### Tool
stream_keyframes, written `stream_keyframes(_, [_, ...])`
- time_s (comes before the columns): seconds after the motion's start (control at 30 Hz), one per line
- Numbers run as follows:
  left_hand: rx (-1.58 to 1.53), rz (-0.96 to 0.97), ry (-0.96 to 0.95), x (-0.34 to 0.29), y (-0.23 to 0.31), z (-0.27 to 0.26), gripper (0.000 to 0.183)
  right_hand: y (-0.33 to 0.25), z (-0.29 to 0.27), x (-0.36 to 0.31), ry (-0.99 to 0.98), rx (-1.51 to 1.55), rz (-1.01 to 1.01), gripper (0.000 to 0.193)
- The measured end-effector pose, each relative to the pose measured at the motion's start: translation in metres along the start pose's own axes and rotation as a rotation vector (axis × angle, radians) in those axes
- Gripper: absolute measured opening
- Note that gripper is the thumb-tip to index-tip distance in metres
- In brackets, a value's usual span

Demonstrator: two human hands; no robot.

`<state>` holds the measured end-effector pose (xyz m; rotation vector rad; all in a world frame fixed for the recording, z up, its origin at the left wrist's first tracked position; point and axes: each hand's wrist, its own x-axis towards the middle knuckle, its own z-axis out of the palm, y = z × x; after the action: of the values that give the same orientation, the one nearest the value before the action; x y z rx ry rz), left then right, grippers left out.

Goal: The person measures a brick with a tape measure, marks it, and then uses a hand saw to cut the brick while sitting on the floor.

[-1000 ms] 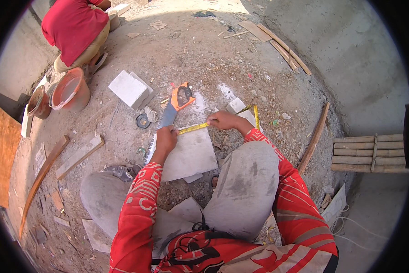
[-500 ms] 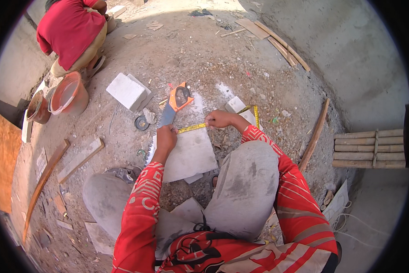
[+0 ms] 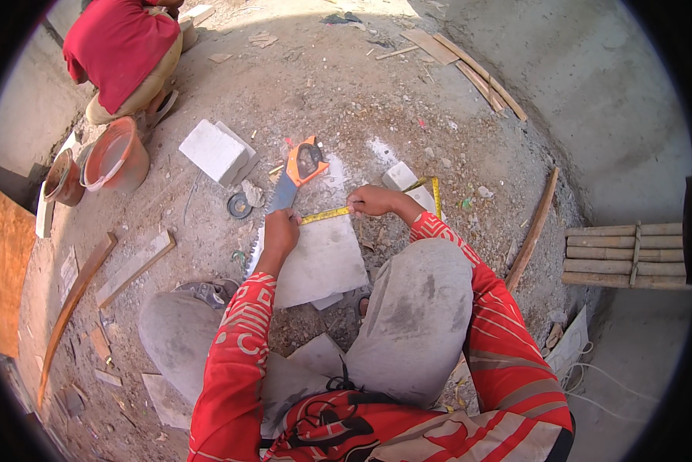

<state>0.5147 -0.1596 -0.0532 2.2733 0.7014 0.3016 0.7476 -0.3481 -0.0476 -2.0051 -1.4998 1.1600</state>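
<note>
Evidently, in the head view, the left grip point(image 3: 282, 229) and right grip point(image 3: 372, 201) each pinch the yellow tape point(image 3: 325, 215), its long axis running left to right between them along the far edge of the pale slab point(image 3: 323, 263); the orange-handled saw point(image 3: 284, 192) lies nearer the left grip

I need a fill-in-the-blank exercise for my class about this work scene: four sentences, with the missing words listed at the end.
1. The measuring tape stretched between the left hand and the right hand, along the pale slab's far edge, is ____ in colour.
2. The saw has a handle that is mainly ____.
3. Near the buckets squats a co-worker in a ____ shirt.
4. The bamboo poles are on the person's ____ side.

Missing words: yellow; orange; red; right.
</note>
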Motion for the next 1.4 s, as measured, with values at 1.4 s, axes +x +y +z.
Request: stream_keyframes(1.4, [0.164, 0.128, -0.093, -0.033, 0.001, 0.0, 0.01, -0.01, 0.043, -0.037, 0.085, 0.009, -0.007, 0.02])
